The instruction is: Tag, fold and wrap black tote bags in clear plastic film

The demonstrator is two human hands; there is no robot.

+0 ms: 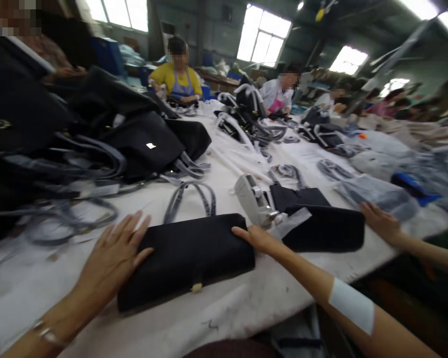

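Left hand [110, 256] and right hand [256, 238] lie open on a black bag body [186, 261] at 6 o'clock, fingers flat, nothing clenched. Grey strap handles [190, 201] sit just beyond it at 12 o'clock (joined or loose, cannot tell). Fuller black handbags [145, 144] heap at 10 o'clock, seemingly further along.

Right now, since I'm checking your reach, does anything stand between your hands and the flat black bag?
Nothing visible does: your left hand and right hand both touch the flat black bag directly, at its opposite ends.
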